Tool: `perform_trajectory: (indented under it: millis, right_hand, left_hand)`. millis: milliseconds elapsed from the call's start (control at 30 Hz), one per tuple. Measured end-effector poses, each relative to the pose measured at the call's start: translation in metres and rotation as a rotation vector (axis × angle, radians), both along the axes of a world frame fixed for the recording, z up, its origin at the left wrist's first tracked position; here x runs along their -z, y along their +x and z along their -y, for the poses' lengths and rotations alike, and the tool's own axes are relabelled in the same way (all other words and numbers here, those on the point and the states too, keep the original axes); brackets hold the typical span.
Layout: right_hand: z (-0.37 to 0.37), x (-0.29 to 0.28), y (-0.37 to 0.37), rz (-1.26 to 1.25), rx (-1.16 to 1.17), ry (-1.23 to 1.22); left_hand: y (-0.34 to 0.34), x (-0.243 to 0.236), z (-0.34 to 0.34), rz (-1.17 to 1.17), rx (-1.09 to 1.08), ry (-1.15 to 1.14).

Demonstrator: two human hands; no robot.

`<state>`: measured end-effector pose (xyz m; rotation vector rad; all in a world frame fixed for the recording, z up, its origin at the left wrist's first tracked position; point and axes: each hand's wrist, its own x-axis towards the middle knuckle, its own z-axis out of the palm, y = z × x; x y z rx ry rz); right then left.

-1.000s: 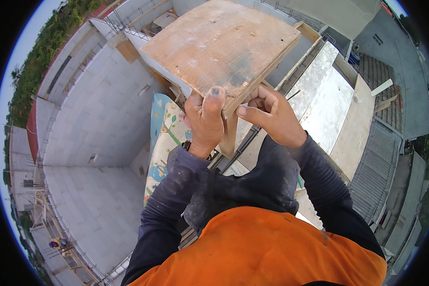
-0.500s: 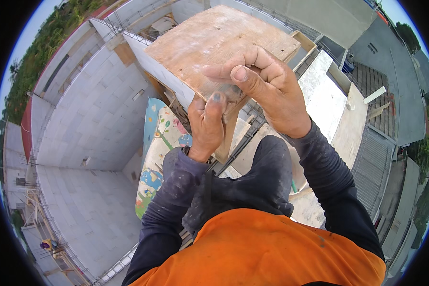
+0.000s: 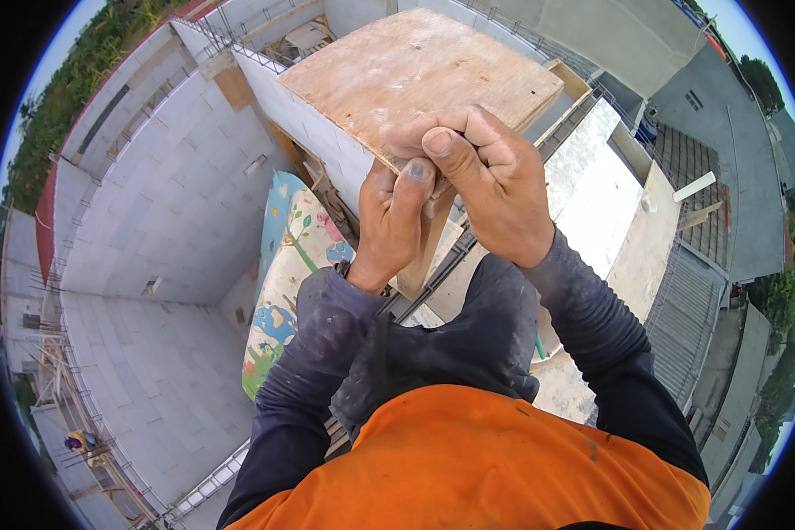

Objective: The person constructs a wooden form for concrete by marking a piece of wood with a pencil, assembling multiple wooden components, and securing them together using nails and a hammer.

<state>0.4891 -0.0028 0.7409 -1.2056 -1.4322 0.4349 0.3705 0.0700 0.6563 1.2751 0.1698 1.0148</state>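
Observation:
A pale brown plywood board [image 3: 415,71] lies in front of me, its near corner between my hands. My left hand [image 3: 390,225] is closed at that corner, thumb up on top and fingers going down beside the edge. Just to the right, my right hand [image 3: 499,181] is curled with thumb and forefinger bent together, its fingertips against the left thumb. Anything small between those fingertips is hidden. Below the corner a wooden batten [image 3: 426,256] slants down toward my knees.
To the left, tall grey block walls [image 3: 168,194] drop to a lower level. A colourful patterned sheet [image 3: 283,300] hangs beside my left leg. On the right lie whitish boards [image 3: 592,194], a tiled roof [image 3: 685,159] and corrugated sheeting [image 3: 689,309]. A person [image 3: 79,440] appears far below, lower left.
My right hand has come down and closer to my left hand, so their fingertips now meet. The left hand has shifted slightly up and right. The view has moved a little.

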Motion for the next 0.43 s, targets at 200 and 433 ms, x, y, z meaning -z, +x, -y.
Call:
perform_trajectory:
  millis: [200, 433]
  right_hand:
    - [0.003, -0.006, 0.003, 0.019, -0.014, -0.022]
    - [0.011, -0.019, 0.016, 0.365, 0.1, -0.067]
  left_hand:
    - [-0.007, -0.011, -0.006, -0.094, 0.072, -0.016]
    - [-0.011, -0.017, -0.006, -0.233, 0.034, 0.005]
